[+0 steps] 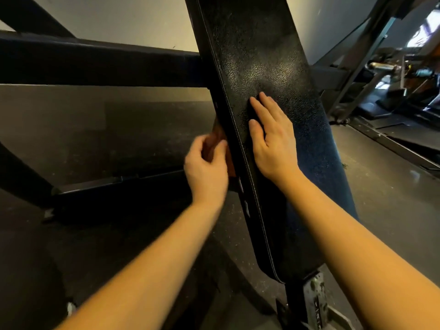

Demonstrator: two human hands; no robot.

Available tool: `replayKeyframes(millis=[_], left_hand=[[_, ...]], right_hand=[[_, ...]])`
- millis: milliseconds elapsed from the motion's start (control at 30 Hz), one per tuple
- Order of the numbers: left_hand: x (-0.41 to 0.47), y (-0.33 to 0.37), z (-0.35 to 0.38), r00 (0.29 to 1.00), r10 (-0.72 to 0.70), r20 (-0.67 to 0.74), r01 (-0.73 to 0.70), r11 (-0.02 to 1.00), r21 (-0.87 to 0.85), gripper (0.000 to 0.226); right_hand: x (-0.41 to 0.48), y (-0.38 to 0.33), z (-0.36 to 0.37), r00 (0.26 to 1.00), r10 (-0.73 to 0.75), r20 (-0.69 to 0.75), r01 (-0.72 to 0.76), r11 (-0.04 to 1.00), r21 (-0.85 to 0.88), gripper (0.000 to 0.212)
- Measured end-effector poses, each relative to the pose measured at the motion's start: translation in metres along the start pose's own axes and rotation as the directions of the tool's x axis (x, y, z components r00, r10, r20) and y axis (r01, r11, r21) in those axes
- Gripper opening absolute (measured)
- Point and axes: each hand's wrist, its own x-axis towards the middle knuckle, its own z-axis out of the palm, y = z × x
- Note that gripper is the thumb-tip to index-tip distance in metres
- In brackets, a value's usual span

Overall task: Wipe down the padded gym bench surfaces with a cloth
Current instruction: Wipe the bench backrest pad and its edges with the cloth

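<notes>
Pinching an orange-brown cloth (217,134) against the left side edge of the black bench pad (262,55), my left hand (206,167) curls its fingers round it | my right hand (271,139) lies flat, fingers straight, on the pad's top face | pad runs diagonally up the view | dark frame beam (95,65) crosses behind | speckled floor (119,129) below
</notes>
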Motion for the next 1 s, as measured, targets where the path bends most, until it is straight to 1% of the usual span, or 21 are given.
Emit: replayKeyframes(millis=[67, 100, 167, 200, 267, 333, 400, 467, 567, 600, 633, 667, 733, 767, 800, 833, 900, 933, 1000], left_hand=[[-0.064, -0.015, -0.008, 0.995, -0.086, 0.051, 0.088, 0.995, -0.041, 0.016], [-0.098, -0.018, -0.017, 0.987, -0.126, 0.102, 0.131, 0.990, -0.046, 0.017], [-0.138, -0.016, -0.029, 0.970, -0.146, 0.196, 0.158, 0.986, -0.048, 0.017], [-0.134, -0.014, -0.030, 0.970, -0.111, 0.216, 0.126, 0.990, -0.055, 0.017], [-0.087, -0.013, -0.019, 0.983, -0.015, 0.183, 0.020, 0.999, -0.026, 0.020], [-0.015, -0.006, -0.006, 0.997, -0.015, 0.081, 0.014, 1.000, 0.016, 0.016], [0.017, 0.001, -0.003, 0.999, 0.004, 0.033, -0.005, 1.000, 0.026, 0.011], [-0.014, -0.004, -0.004, 0.999, 0.028, 0.035, -0.028, 0.999, 0.018, 0.014], [-0.118, -0.024, -0.024, 0.983, -0.070, 0.172, 0.075, 0.997, -0.022, 0.019], [-0.139, -0.025, -0.031, 0.973, -0.090, 0.212, 0.097, 0.995, -0.026, 0.020], [-0.141, -0.025, -0.031, 0.974, -0.066, 0.218, 0.076, 0.997, -0.034, 0.020], [-0.122, -0.023, -0.026, 0.977, -0.021, 0.211, 0.029, 0.999, -0.033, 0.020], [-0.056, -0.013, -0.012, 0.982, 0.067, 0.174, -0.068, 0.998, -0.001, 0.020], [-0.015, -0.006, -0.006, 0.990, 0.077, 0.116, -0.080, 0.997, 0.019, 0.018], [0.016, 0.001, -0.002, 0.993, 0.073, 0.089, -0.075, 0.997, 0.015, 0.015], [0.029, 0.004, 0.000, 0.994, 0.076, 0.076, -0.076, 0.997, 0.003, 0.011], [0.009, 0.000, 0.000, 0.995, 0.065, 0.076, -0.063, 0.997, -0.034, 0.014], [-0.020, -0.007, -0.004, 0.994, 0.037, 0.101, -0.031, 0.998, -0.061, 0.017], [-0.088, -0.023, -0.019, 0.981, -0.038, 0.191, 0.049, 0.997, -0.052, 0.019]], right_hand=[[0.000, -0.002, 0.001, 1.000, 0.005, -0.002, -0.005, 1.000, 0.001, 0.049], [-0.001, -0.002, 0.001, 1.000, 0.008, 0.002, -0.008, 1.000, 0.001, 0.048], [0.000, -0.005, 0.000, 1.000, 0.014, 0.009, -0.014, 1.000, -0.001, 0.048], [-0.001, -0.006, 0.000, 1.000, 0.017, 0.013, -0.017, 1.000, -0.004, 0.048], [-0.003, -0.008, -0.001, 0.999, 0.026, 0.022, -0.025, 0.999, -0.020, 0.049], [-0.009, -0.008, -0.001, 0.999, 0.028, 0.030, -0.027, 0.999, -0.035, 0.049], [-0.015, -0.007, -0.001, 0.999, 0.032, 0.042, -0.032, 0.999, -0.013, 0.049], [-0.016, -0.005, -0.001, 0.999, 0.027, 0.030, -0.027, 1.000, 0.015, 0.048], [-0.015, -0.002, -0.001, 0.999, 0.030, 0.012, -0.030, 0.999, 0.023, 0.047], [-0.015, -0.003, -0.001, 0.999, 0.030, 0.013, -0.031, 0.999, 0.023, 0.047], [-0.016, -0.003, -0.001, 0.999, 0.029, 0.014, -0.029, 0.999, 0.022, 0.047], [-0.017, -0.004, -0.001, 0.999, 0.031, 0.013, -0.031, 0.999, 0.019, 0.047], [-0.017, -0.005, 0.000, 0.999, 0.031, 0.015, -0.031, 1.000, 0.004, 0.048], [-0.016, -0.005, 0.000, 0.999, 0.029, 0.016, -0.029, 1.000, -0.007, 0.048], [-0.016, -0.005, 0.001, 0.999, 0.031, 0.016, -0.030, 0.999, -0.014, 0.048], [-0.016, -0.005, 0.001, 0.999, 0.035, 0.016, -0.035, 0.999, -0.018, 0.049], [-0.017, -0.006, 0.001, 0.999, 0.040, 0.001, -0.040, 0.999, -0.010, 0.048], [-0.017, -0.006, 0.001, 0.999, 0.038, -0.014, -0.038, 0.999, -0.008, 0.048], [-0.016, -0.004, 0.001, 0.999, 0.041, -0.025, -0.041, 0.999, -0.003, 0.047]])
